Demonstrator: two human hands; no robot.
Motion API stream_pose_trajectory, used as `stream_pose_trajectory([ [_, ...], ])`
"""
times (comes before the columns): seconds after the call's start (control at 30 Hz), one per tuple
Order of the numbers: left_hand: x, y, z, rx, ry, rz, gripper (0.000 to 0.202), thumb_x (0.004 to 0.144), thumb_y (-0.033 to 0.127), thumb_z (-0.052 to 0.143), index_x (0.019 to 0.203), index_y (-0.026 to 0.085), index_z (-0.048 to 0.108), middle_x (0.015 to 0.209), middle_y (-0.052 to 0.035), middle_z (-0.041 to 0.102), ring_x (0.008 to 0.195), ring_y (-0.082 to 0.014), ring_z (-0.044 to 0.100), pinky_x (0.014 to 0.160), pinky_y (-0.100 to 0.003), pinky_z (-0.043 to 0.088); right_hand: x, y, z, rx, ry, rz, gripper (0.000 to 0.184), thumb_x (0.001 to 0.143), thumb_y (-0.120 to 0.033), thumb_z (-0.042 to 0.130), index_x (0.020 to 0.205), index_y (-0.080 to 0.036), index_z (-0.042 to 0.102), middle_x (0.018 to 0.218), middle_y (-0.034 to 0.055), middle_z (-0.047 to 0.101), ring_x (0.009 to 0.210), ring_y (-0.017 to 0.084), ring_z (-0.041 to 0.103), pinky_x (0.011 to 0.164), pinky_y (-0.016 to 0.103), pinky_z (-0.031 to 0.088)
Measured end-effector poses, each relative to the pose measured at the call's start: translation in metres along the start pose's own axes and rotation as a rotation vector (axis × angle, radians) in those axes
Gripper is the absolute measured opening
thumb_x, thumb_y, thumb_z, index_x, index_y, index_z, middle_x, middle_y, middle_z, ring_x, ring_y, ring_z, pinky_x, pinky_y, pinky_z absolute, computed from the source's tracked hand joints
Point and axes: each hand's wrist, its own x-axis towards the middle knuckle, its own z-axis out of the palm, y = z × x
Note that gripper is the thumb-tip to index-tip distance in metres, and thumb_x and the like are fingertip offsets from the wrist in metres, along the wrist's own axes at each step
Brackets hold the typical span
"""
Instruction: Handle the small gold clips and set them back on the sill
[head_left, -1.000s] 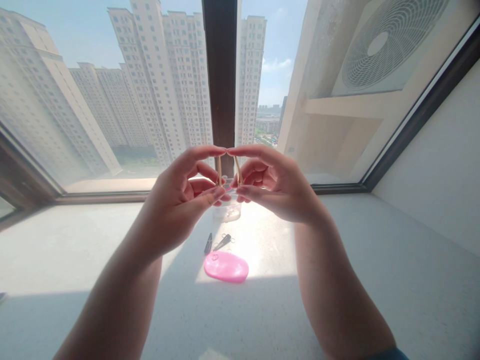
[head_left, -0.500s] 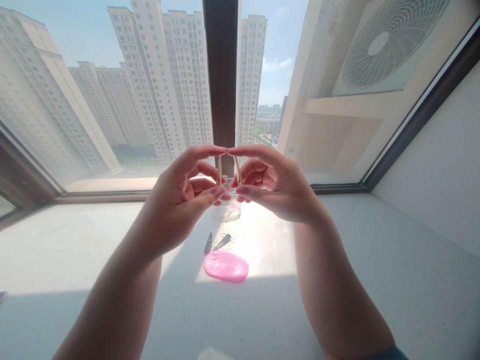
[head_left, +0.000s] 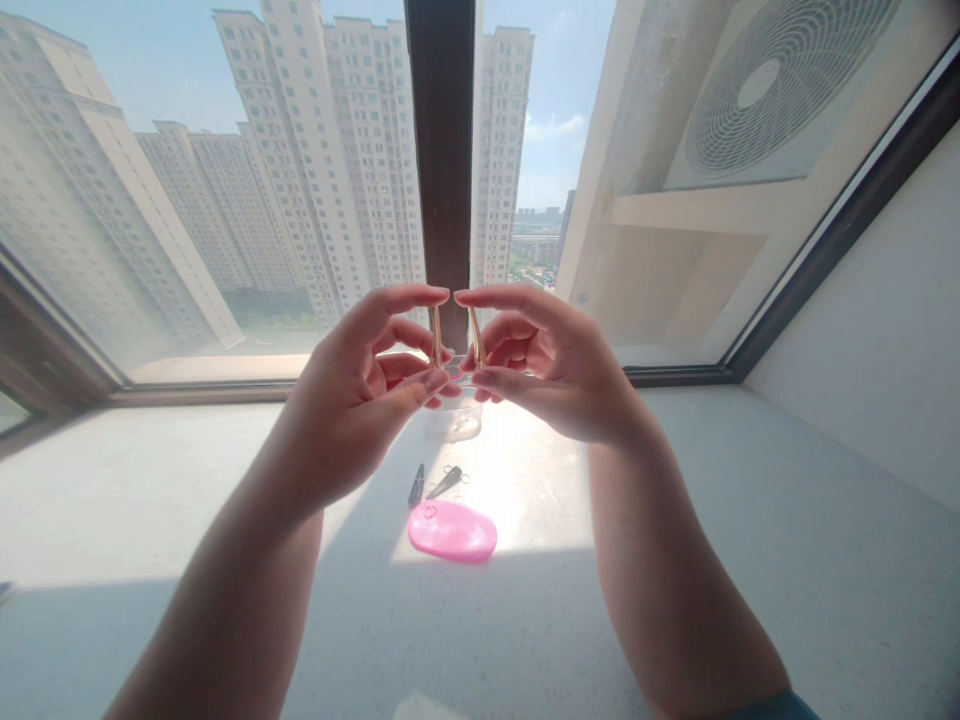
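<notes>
Between the thumb and index finger of my left hand point(head_left: 360, 385) a slim gold-coloured hair clip point(head_left: 437, 338) stands nearly upright. My right hand point(head_left: 566, 370) pinches a matching gold-coloured hair clip point(head_left: 476, 340), its top leaning left. Both are held up side by side at the window post, with a small gap between the index fingertips. Behind and below the fingers, partly hidden, sits a clear plastic container point(head_left: 454, 425). Nearer to me, two dark hair clips point(head_left: 416, 485) and a few thin rings lie by a pink oval lid point(head_left: 457, 532), one ring on the lid.
Everything rests on a pale speckled windowsill point(head_left: 525, 640). A dark window post point(head_left: 448, 150) rises behind my hands, with glass on both sides. At the right is a white wall point(head_left: 862, 330). The edge of some object point(head_left: 4, 590) shows at far left.
My index fingertips, which touched before, are now slightly apart. The left hand has shifted a little left and up with its clip; the right hand is almost still.
</notes>
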Motion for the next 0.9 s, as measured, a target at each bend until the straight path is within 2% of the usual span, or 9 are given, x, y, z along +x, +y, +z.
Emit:
stream_pose_trajectory([
  [0.27, -0.0006, -0.0015, 0.0012, -0.036, 0.020, -0.014, 0.043, 0.078, 0.013, 0.067, 0.116, 0.027, 0.055, 0.087, -0.0015, 0.068, 0.077, -0.0194, 0.070, 0.068, -0.032, 0.062, -0.0001, 0.0000, 0.0010, -0.029, -0.003, -0.023, 0.044, 0.091, -0.021, 0.055, 0.133, -0.020, 0.040, 0.090, 0.0023, 0.058, 0.076, 0.012, 0.063, 0.067, 0.028, 0.059],
  [0.53, -0.0006, -0.0017, 0.0016, -0.026, 0.032, -0.001, 0.042, 0.078, 0.017, 0.068, 0.116, 0.029, 0.054, 0.083, 0.0003, 0.067, 0.075, -0.0197, 0.071, 0.068, -0.034, 0.062, 0.0002, -0.0016, 0.0014, -0.014, 0.010, 0.004, 0.045, 0.090, -0.019, 0.056, 0.132, -0.019, 0.042, 0.089, 0.0019, 0.058, 0.075, 0.012, 0.063, 0.066, 0.027, 0.058],
  [0.9, -0.0008, -0.0006, 0.0003, 0.012, 0.020, 0.001, 0.046, 0.075, 0.015, 0.071, 0.115, 0.029, 0.056, 0.079, 0.0015, 0.065, 0.072, -0.0179, 0.069, 0.066, -0.032, 0.060, 0.0001, -0.0029, 0.0018, 0.022, 0.001, 0.043, 0.042, 0.090, -0.013, 0.051, 0.131, -0.019, 0.043, 0.091, 0.0022, 0.060, 0.077, 0.011, 0.063, 0.065, 0.025, 0.057],
])
